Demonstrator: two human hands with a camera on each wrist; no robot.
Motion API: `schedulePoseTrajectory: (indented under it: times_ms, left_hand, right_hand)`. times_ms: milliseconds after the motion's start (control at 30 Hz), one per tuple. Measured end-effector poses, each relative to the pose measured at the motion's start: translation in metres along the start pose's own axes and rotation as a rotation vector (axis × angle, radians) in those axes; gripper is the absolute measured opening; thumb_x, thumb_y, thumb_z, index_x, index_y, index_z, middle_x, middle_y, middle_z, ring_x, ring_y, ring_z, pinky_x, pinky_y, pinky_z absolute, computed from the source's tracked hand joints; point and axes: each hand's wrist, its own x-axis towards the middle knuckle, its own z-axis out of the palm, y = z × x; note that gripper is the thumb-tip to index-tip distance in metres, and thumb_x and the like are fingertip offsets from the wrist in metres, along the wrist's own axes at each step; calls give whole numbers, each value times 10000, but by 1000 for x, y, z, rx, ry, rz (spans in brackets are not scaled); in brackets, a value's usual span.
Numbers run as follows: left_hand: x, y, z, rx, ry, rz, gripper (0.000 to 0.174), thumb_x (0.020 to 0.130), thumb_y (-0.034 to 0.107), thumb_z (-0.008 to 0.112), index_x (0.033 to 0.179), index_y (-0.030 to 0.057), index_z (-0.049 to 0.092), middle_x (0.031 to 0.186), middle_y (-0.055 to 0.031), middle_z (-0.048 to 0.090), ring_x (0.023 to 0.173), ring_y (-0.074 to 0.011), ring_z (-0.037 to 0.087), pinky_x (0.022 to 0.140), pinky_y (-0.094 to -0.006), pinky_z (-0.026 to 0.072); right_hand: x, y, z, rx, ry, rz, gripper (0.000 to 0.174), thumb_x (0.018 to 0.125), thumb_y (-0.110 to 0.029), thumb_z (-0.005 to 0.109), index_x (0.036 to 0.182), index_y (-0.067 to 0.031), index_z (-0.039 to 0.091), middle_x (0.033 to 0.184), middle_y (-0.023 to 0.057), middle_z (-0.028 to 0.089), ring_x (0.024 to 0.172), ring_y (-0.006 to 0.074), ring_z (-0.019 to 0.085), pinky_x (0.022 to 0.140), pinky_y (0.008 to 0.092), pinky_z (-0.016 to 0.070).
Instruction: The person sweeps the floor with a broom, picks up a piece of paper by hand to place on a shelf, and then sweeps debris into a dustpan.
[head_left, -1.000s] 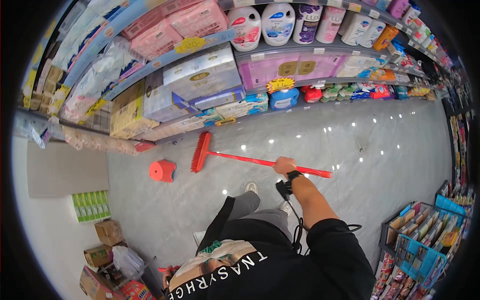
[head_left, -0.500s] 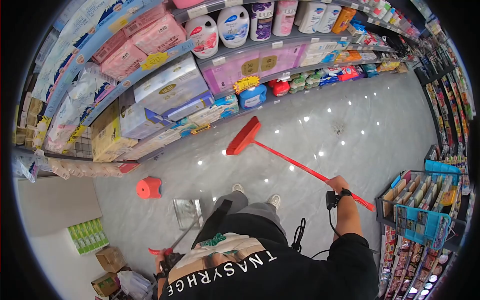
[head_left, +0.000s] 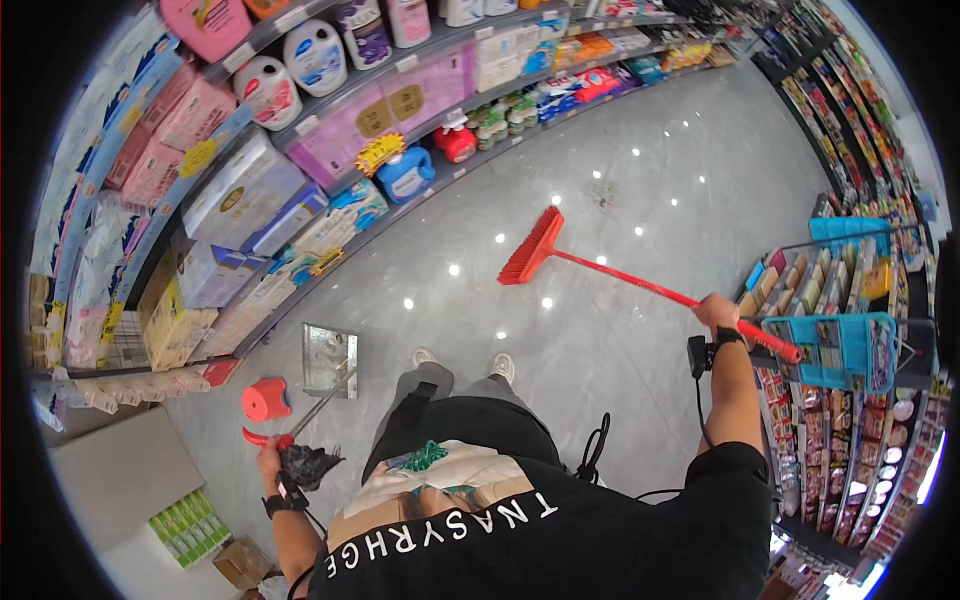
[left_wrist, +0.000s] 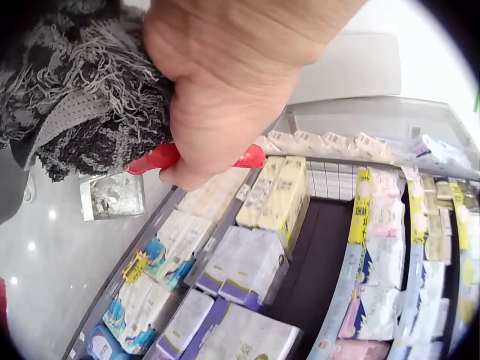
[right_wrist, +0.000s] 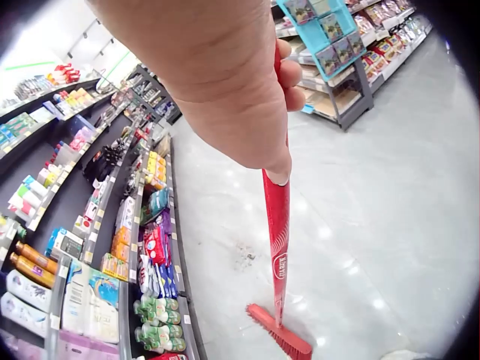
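Observation:
My right hand (head_left: 717, 312) grips the red handle of a broom (head_left: 620, 272) near its top end. The broom head rests on the grey floor ahead, bristles facing left in the head view. In the right wrist view the thumb and fingers wrap the broom handle (right_wrist: 277, 217). At the lower left, my left hand (head_left: 270, 465) holds the red grip of a long-handled metal dustpan (head_left: 326, 345), whose pan is down by the floor left of the feet. A dark grey shaggy cloth (left_wrist: 105, 97) hangs beside the left hand; what holds it is hidden.
A small red stool (head_left: 266, 399) stands left of the dustpan. Stocked shelves (head_left: 240, 200) line the left and far side. A rack with blue bins (head_left: 835, 350) stands close by the right hand. A dark smudge (head_left: 601, 194) marks the floor beyond the broom head.
The view has turned rightward. The right hand has swung the broom to the right and away from the shelf and stool. The left hand and dustpan have come out from beside the body.

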Motion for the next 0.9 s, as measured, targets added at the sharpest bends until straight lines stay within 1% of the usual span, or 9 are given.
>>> schedulePoseTrajectory:
  times_ms: [67, 133, 200, 333, 400, 467, 600, 733, 900]
  left_hand:
    - [-10, 28, 11, -180, 40, -47, 350, 650, 300, 565, 747, -34, 595, 743, -114, 579, 667, -191, 544, 624, -310, 420]
    - [-15, 37, 24, -370, 40, -90, 340, 633, 264, 587, 734, -61, 581, 717, -104, 564, 627, -190, 538, 590, -310, 427]
    - [-5, 31, 33, -559, -1, -134, 329, 618, 231, 604, 722, -79, 567, 693, -95, 548, 594, -188, 530, 558, -310, 432]
    - [1, 21, 56, -710, -69, -243, 400, 619, 242, 605, 850, -78, 542, 774, -111, 548, 628, -190, 532, 582, -316, 436]
    - [33, -14, 77, -698, -133, -165, 429, 613, 253, 609, 875, -79, 530, 795, -113, 545, 630, -191, 531, 591, -321, 434]
    - [44, -14, 94, -639, -166, -169, 438, 612, 261, 609, 878, -76, 526, 799, -114, 544, 630, -193, 528, 599, -326, 430]
    - [-5, 38, 114, -379, -186, -282, 411, 622, 258, 597, 858, -71, 529, 759, -120, 546, 642, -195, 529, 609, -327, 422]
    - [3, 58, 139, -469, -260, -295, 382, 645, 245, 575, 856, -71, 536, 754, -121, 562, 662, -196, 536, 624, -316, 429]
    - [21, 88, 167, -557, -352, -319, 368, 651, 246, 572, 849, -64, 545, 754, -117, 568, 666, -197, 539, 626, -314, 433]
  right_hand:
    - [-2, 17, -12, -49, 48, -54, 364, 719, -411, 523, 877, -95, 608, 908, 104, 589, 871, 247, 559, 724, 345, 437]
    - [-11, 32, -20, -94, 159, -147, 326, 725, -386, 521, 837, -94, 612, 846, 102, 598, 817, 250, 570, 700, 350, 442]
    - [-21, 57, -22, -118, 255, -226, 292, 723, -369, 521, 809, -106, 615, 782, 98, 600, 762, 252, 576, 666, 358, 446]
    - [-46, 108, -38, -125, 377, -350, 246, 708, -359, 531, 775, -137, 614, 671, 81, 588, 675, 247, 576, 607, 362, 448]
    - [-52, 114, -46, -130, 380, -399, 224, 711, -349, 539, 745, -140, 613, 650, 71, 586, 648, 246, 575, 601, 356, 448]
    - [-44, 108, -47, -146, 338, -391, 218, 697, -352, 556, 742, -148, 617, 679, 66, 590, 686, 233, 576, 611, 346, 447]
    - [-8, 72, -53, -174, 282, -439, 214, 674, -339, 579, 755, -146, 622, 739, 61, 598, 747, 218, 574, 642, 329, 444]
    - [42, 38, -90, -284, 290, -478, 201, 668, -279, 589, 766, -107, 624, 775, 63, 605, 785, 217, 575, 678, 314, 434]
    - [124, 14, -144, -320, 297, -354, 148, 681, -211, 563, 769, -108, 623, 806, 67, 606, 806, 216, 574, 682, 307, 434]
